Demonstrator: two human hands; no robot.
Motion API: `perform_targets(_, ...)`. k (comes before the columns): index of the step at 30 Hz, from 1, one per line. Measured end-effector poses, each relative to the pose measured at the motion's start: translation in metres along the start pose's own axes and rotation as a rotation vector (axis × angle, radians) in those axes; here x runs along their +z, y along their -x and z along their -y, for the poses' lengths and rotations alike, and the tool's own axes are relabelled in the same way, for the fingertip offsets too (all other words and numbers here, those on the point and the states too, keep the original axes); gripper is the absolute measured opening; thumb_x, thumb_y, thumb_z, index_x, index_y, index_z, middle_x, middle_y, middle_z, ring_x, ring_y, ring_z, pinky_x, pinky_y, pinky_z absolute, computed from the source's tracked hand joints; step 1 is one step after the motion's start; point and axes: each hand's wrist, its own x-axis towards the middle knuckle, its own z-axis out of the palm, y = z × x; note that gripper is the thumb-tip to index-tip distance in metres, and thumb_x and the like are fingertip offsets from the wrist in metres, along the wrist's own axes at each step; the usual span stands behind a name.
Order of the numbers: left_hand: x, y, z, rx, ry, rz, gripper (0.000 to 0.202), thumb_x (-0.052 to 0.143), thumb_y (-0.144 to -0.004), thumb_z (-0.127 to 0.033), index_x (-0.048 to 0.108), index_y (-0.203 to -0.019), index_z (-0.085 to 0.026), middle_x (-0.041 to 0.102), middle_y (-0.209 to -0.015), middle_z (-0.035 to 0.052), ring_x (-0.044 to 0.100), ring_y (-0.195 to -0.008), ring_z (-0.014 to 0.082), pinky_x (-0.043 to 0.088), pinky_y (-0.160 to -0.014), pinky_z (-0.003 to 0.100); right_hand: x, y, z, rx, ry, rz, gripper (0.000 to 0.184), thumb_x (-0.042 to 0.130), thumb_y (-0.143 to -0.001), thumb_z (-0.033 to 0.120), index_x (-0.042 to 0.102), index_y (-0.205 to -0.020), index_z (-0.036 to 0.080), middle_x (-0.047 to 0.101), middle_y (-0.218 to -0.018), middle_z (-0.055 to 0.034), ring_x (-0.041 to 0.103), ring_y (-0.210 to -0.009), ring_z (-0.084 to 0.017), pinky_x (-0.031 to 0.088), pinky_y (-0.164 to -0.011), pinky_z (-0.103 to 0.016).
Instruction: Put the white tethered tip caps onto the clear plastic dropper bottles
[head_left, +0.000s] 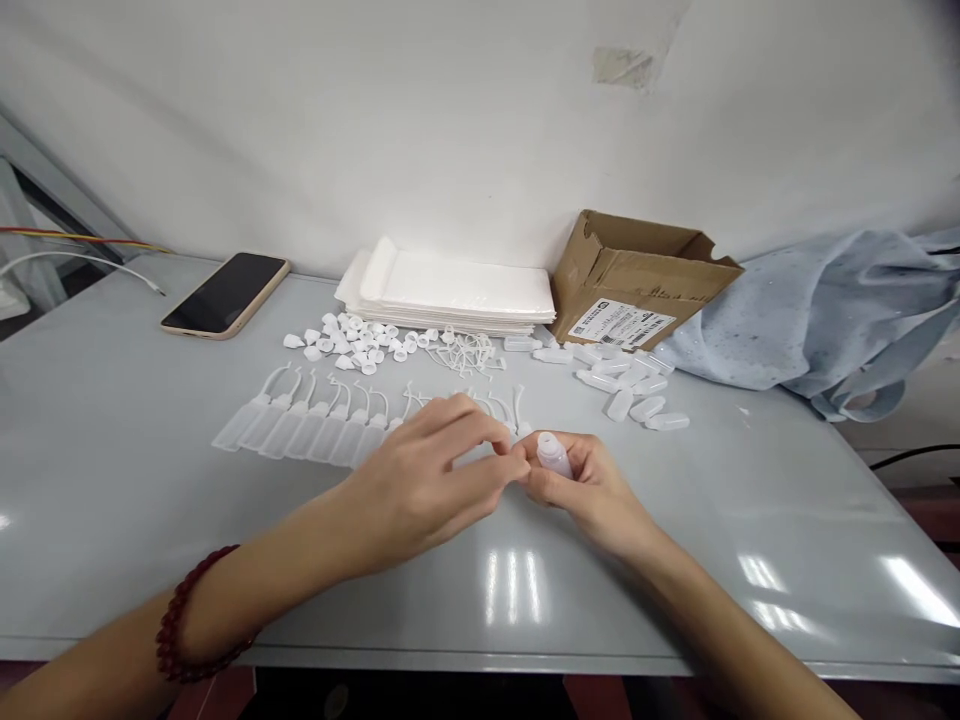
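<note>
My right hand is closed around a small translucent plastic bottle, whose open neck points up and toward me. Close beside it, my left hand has its thumb and index finger drawn together at the right hand's fingertips; whatever they pinch, if anything, is hidden. Behind the left hand lies a row of similar bottles with curved white strips at their necks, partly covered by that hand. Small white caps are heaped farther back, next to a tangle of thin white strips. Several loose bottles lie at the right.
A stack of white sheets or pouches lies against the wall, beside an open cardboard box. A phone rests at the back left near a white cable. Light blue cloth covers the right back edge of the grey table.
</note>
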Motion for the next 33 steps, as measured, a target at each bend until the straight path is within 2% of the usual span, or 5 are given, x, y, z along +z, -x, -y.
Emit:
perform_targets(6, 0.005, 0.005, -0.001, 0.09, -0.165, -0.068, 0.012, 0.053, -0.083, -0.006, 0.057, -0.079, -0.017, 0.065, -0.077, 0.0032, 0.055, -0.074, 0.0169, 0.043, -0.066, 0.032, 0.005, 0.0, 0.003, 0.019, 0.198, -0.084, 0.01, 0.065, -0.073, 0.023, 0.06, -0.067, 0.016, 0.043, -0.058, 0.0051, 0.034, -0.055, -0.008, 0.027, -0.052, -0.022)
perform_targets(14, 0.02, -0.002, -0.016, -1.089, 1.076, -0.015, 0.022, 0.048, -0.083, -0.023, 0.05, -0.062, -0.017, 0.049, -0.062, -0.0025, 0.047, -0.06, 0.01, 0.043, -0.061, 0.024, -0.001, 0.002, -0.001, 0.042, 0.12, -0.063, 0.016, 0.064, -0.075, 0.029, 0.059, -0.068, 0.016, 0.038, -0.055, 0.006, 0.027, -0.052, -0.007, 0.022, -0.049, -0.023)
perform_targets(17, 0.02, -0.001, -0.016, -1.04, 0.924, -0.011, 0.015, 0.051, -0.082, -0.025, 0.055, -0.07, -0.018, 0.053, -0.065, -0.0017, 0.05, -0.064, 0.0116, 0.044, -0.061, 0.025, -0.002, 0.001, -0.001, 0.034, 0.104, -0.055, 0.016, 0.065, -0.074, 0.029, 0.059, -0.067, 0.016, 0.038, -0.054, 0.0062, 0.026, -0.052, -0.007, 0.021, -0.049, -0.023)
perform_targets(24, 0.019, 0.01, -0.01, -0.247, 0.369, -0.124, 0.024, 0.051, -0.083, -0.004, 0.063, -0.1, -0.016, 0.063, -0.093, 0.0058, 0.057, -0.083, 0.0132, 0.047, -0.074, 0.027, 0.0, 0.002, 0.002, 0.028, 0.198, -0.057, 0.011, 0.06, -0.071, 0.022, 0.056, -0.061, 0.016, 0.04, -0.057, 0.0046, 0.031, -0.055, -0.008, 0.023, -0.051, -0.023)
perform_targets(33, 0.02, 0.0, -0.014, -1.09, 1.283, -0.188, 0.024, 0.051, -0.09, -0.034, 0.061, -0.076, -0.017, 0.054, -0.062, -0.0026, 0.051, -0.055, 0.0086, 0.046, -0.055, 0.022, -0.002, 0.004, 0.006, 0.026, 0.239, -0.113, 0.018, 0.063, -0.075, 0.029, 0.057, -0.065, 0.016, 0.033, -0.053, 0.0072, 0.023, -0.049, -0.007, 0.018, -0.046, -0.023)
